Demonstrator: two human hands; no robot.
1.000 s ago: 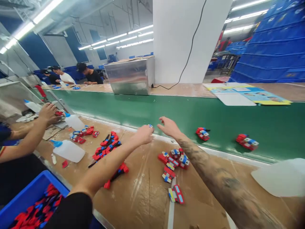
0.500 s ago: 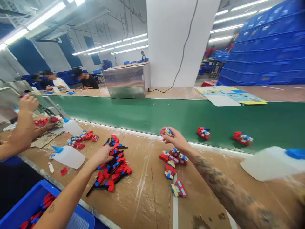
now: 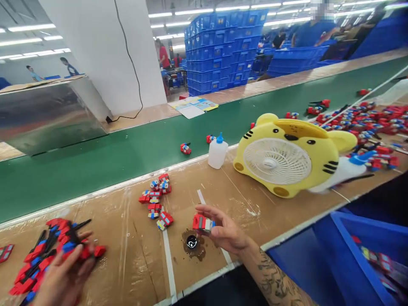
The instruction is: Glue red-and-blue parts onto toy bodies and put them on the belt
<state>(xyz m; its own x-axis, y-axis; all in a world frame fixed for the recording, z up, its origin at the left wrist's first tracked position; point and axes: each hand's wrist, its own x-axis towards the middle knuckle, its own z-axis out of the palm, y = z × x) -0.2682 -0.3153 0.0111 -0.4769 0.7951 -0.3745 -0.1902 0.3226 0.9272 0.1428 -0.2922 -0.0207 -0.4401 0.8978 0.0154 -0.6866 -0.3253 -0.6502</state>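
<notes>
Counter [image 3: 114, 255] carries one cluster of red blocks [image 3: 154, 196], about seven; overlap prevents an exact count. One red-and-white block [image 3: 199, 222] is clasped by the right grip [image 3: 227, 230], near one small round black item [image 3: 191, 242] surrounded by one wet patch [image 3: 201, 253]. Left grip [image 3: 68, 270] is at one heap of red, blue and black parts [image 3: 34, 255]; blur prevents telling whether it grasps any. One yellow fan [image 3: 288, 158] stands beside one upright bottle [image 3: 218, 155]. Two pieces [image 3: 185, 148] sit on the green belt [image 3: 143, 146] nearest that bottle.
</notes>
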